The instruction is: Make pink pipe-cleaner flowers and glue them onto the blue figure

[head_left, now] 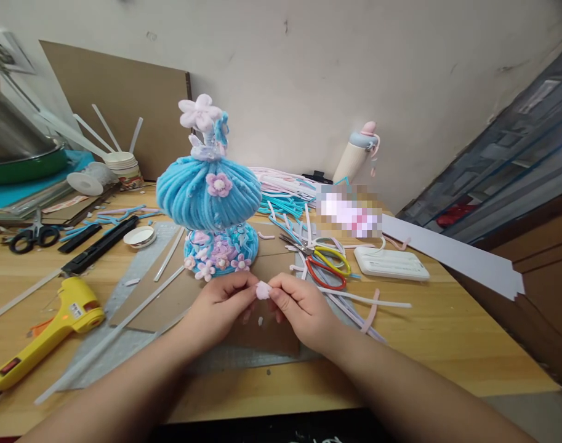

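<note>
Between my fingertips is a small pale pink fuzzy piece (pixel 263 290), which looks like bent pipe cleaner. My left hand (pixel 228 301) pinches it from one side, and my right hand (pixel 303 307) pinches it from the other. Both hands are closed, held over a brown cardboard sheet (pixel 274 335). Just behind them stands a blue pipe-cleaner lamp-shaped craft (pixel 207 191), with a rounded top, a pink flower on its front and a larger pale flower at its tip. Small pink and lilac flowers cover its base (pixel 220 252).
A yellow glue gun (pixel 71 314) lies at left, near black scissors (pixel 35 234) and a black cutter (pixel 100 246). Red-and-yellow-handled scissors (pixel 324 261) rest at right among loose pipe cleaners. Behind are a white power bank (pixel 391 263), a bottle (pixel 354 154) and paper cups (pixel 124 167).
</note>
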`<action>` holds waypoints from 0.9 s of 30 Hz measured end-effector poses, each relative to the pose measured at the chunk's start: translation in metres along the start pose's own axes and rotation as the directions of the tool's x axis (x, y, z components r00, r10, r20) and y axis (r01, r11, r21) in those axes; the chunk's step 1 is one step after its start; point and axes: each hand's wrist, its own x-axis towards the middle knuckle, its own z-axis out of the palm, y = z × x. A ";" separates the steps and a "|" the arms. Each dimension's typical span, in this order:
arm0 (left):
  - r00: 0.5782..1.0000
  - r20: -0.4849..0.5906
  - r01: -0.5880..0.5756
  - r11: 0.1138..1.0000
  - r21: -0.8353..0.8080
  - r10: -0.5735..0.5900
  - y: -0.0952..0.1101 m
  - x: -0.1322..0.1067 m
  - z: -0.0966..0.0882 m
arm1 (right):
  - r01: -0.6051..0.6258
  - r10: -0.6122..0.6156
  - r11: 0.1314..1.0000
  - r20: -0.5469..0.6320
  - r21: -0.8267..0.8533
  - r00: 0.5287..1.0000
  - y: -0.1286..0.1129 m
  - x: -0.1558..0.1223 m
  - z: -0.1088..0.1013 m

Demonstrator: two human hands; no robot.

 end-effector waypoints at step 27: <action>0.959 -0.023 -0.263 0.919 0.293 0.282 0.000 -0.004 0.007 | -0.087 0.077 0.985 -0.072 -0.147 0.994 0.000 0.000 0.005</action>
